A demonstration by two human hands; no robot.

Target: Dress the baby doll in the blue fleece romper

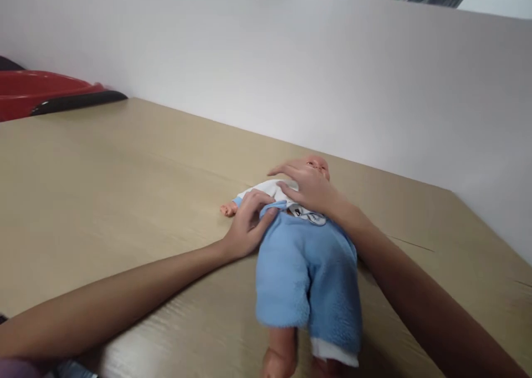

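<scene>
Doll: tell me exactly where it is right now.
In the head view, the doll lies face up on the tabletop, mostly right of and below centre, with the left hand at its trouser waistband and the right hand over its white shirt.

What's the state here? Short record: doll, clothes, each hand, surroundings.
doll: lying face up on the table, head toward the wall, legs toward the camera
shirt: white, partly hidden by the hands
pants: blue, on both legs; white cuff visible on one leg only
left hand: thumb and fingers at the waistband; firmness of grip unclear
right hand: fingers extended over the upper body, partly hiding the head; contact unclear
table: tan
wall: white, behind table
red item: far left, black edging
</scene>
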